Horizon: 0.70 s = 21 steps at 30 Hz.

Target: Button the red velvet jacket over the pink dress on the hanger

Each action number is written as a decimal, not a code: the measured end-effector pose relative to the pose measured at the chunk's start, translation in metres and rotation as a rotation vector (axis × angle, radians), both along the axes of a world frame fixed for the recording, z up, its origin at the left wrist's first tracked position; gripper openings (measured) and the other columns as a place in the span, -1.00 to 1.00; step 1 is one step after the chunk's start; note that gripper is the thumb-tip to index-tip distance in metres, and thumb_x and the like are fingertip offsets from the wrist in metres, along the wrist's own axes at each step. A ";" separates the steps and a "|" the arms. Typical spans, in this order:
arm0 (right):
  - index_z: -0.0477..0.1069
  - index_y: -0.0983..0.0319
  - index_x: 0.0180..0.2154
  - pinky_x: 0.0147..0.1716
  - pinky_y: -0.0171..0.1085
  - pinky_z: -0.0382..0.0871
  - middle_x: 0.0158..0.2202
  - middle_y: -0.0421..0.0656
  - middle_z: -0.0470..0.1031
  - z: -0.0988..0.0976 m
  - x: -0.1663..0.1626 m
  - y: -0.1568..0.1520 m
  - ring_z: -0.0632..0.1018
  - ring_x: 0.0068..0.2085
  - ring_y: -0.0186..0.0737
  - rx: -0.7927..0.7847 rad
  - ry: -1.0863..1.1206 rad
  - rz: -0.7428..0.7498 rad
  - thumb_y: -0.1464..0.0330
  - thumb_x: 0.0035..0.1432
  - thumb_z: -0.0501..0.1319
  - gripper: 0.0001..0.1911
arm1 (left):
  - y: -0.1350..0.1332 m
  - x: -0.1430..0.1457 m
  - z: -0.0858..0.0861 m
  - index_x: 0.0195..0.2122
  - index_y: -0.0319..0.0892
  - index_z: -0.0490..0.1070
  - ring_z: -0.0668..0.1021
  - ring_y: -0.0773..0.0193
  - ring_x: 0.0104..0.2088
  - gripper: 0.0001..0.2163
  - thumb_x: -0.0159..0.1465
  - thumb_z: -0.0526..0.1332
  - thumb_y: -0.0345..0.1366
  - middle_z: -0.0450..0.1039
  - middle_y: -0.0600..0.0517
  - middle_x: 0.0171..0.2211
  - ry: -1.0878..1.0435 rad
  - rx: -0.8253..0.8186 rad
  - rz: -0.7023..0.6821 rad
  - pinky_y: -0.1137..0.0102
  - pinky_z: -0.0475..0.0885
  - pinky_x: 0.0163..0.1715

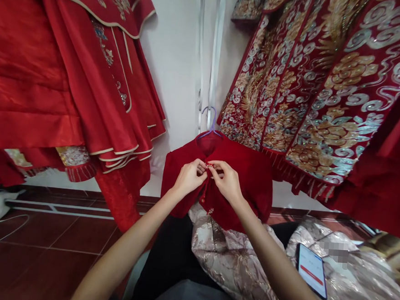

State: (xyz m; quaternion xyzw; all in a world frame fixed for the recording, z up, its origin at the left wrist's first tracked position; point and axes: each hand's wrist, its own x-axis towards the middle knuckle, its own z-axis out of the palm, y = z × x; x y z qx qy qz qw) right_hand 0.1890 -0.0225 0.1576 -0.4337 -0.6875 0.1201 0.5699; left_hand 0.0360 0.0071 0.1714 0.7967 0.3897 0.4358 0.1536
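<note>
A dark red jacket [252, 181] hangs from a purple hanger [213, 116] in front of me, its front spread towards my lap. My left hand [192, 174] is closed in a pinch at the jacket's neck opening. From the other side, my right hand [226, 178] pinches the same spot, so the fingertips of both almost meet. Between them shows a small beaded button fastening [208, 166], partly covered by my fingers. Below it, a thin red cord or tassel dangles along the front edge. A second beaded ornament [210, 211] lies near the hem.
Pinkish-gold brocade fabric [220, 247] covers part of my lap. A phone [312, 271] with a lit screen rests on brocade at the right. Embroidered red garments [99, 70] hang on both sides. A white metal rail [75, 211] runs low above the brown tiled floor [53, 231].
</note>
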 end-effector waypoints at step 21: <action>0.51 0.17 -0.21 -0.19 -0.20 0.53 -0.22 -0.16 0.58 0.007 0.019 0.009 0.60 -0.22 -0.20 -0.103 0.008 0.123 0.28 0.13 0.21 -0.80 | 0.003 -0.003 0.018 -0.36 -0.17 0.47 0.61 0.23 -0.36 -0.91 0.12 0.23 -0.32 0.58 0.00 -0.40 0.154 0.013 -0.047 0.42 0.49 -0.31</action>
